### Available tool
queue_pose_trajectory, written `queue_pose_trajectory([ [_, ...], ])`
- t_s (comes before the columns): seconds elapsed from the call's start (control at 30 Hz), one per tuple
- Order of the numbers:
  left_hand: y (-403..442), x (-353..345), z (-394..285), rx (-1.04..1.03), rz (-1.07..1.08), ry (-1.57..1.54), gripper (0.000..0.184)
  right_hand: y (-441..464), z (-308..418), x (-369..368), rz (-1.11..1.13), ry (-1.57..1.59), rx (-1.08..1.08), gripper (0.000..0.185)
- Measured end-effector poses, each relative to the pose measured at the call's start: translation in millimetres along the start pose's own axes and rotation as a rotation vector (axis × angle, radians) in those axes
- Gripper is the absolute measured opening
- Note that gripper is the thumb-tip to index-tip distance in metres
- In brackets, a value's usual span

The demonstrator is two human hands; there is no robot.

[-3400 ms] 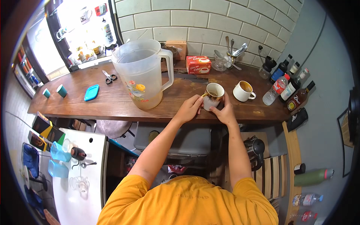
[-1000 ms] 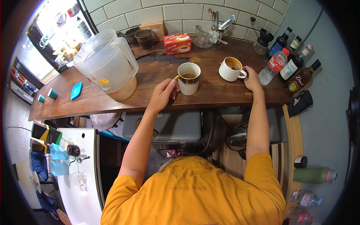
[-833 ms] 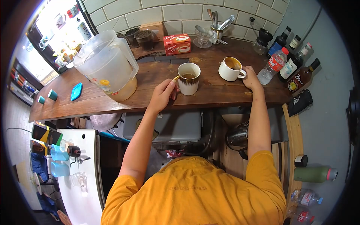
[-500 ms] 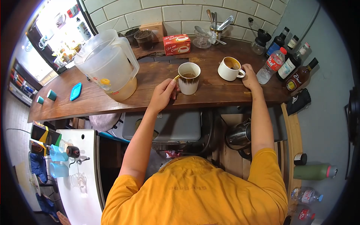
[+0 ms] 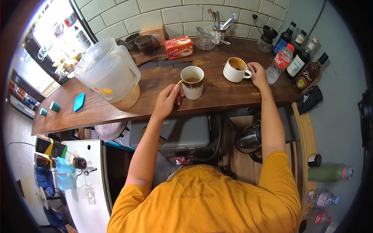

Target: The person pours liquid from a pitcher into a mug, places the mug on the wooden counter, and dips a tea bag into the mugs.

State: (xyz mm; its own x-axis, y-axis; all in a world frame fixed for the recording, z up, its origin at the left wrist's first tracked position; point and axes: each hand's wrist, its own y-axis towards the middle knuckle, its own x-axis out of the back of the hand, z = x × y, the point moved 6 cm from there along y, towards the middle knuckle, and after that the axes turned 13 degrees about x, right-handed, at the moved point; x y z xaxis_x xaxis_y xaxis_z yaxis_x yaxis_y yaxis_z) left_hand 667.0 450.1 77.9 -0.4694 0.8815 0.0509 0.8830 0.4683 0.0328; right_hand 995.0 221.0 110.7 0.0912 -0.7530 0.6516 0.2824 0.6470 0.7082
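One patterned mug (image 5: 192, 91) stood upright near the front edge of the wooden counter (image 5: 220, 95). The left hand (image 5: 166, 101) pinched its gold handle (image 5: 179, 82). To the right, one white mug (image 5: 234, 74) stood upright. The right hand (image 5: 258, 75) was curled at that mug's handle; firm closure could not be determined. A translucent pitcher (image 5: 101, 75) stood left of the patterned mug; a red-capped bottle (image 5: 279, 64) stood near the right hand.

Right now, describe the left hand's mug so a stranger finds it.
On the wooden counter, look right of the big translucent pitcher. The left hand holds the mug; unlike the plain white cup, it has dark streaks below its rim.
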Motion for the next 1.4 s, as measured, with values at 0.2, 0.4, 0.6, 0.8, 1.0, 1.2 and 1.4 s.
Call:
queue_pose_trajectory([
  [0.2,-1.1,-2.9,-6.0,0.011,-0.001,-0.023,0.032,-11.0,-11.9,15.5,-0.251,0.275,-0.408,0.025],
  [0.4,0.5,-1.3,-2.1,0.016,0.001,-0.014,0.031,-3.9,-2.1,26.4,-0.37,0.452,-0.536,0.028],
  [0.6,1.7,-0.5,1.0,0.024,0.003,-0.04,0.031,32.1,22.1,47.1,-0.267,0.328,-0.532,0.032],
  [0.8,1.1,-0.7,-0.4,0.021,0.0,-0.045,0.031,89.9,57.7,66.1,0.005,-0.127,-0.275,0.042],
  [1.0,-0.3,-1.8,-4.7,0.007,-0.001,-0.026,0.033,119.1,65.0,77.6,0.017,-0.156,-0.247,0.044],
  [1.2,-1.7,-1.5,-9.3,-0.002,0.008,-0.013,0.032,140.5,88.3,78.8,-0.01,-0.093,-0.183,0.043],
  [1.4,-0.9,-1.3,-7.6,0.002,0.009,-0.02,0.033,166.0,133.2,74.4,-0.05,0.136,-0.182,0.041],
])
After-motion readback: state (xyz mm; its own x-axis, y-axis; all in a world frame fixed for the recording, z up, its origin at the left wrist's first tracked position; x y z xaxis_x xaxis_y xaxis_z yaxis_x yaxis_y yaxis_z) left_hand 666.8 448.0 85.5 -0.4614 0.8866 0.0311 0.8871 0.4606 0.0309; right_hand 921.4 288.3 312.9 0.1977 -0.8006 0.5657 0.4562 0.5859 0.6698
